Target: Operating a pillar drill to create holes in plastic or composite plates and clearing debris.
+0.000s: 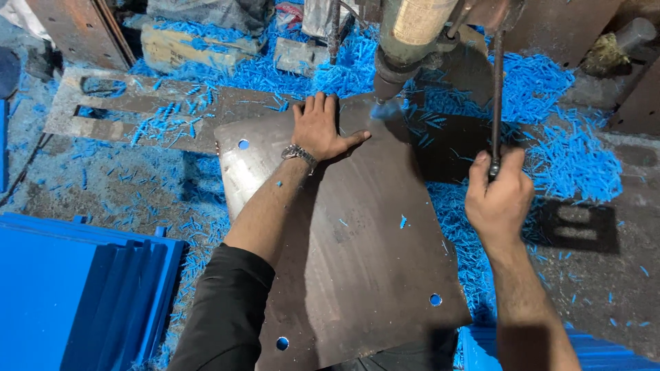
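A large dark sheet (357, 247) with round holes near its corners lies flat under a drill press head (405, 41). My left hand (322, 129) presses flat on the sheet's far end, fingers spread, a wristwatch on the wrist. The spinning drill tip (386, 106) meets the sheet just right of that hand, throwing blue shavings. My right hand (498, 189) grips the lower end of the press's thin metal lever (496, 89).
Blue plastic shavings (550, 96) cover the work surface around the sheet. A stack of blue sheets (75, 295) lies at the lower left, more blue sheets (591, 350) at the lower right. A cut metal plate (103, 110) lies at the upper left.
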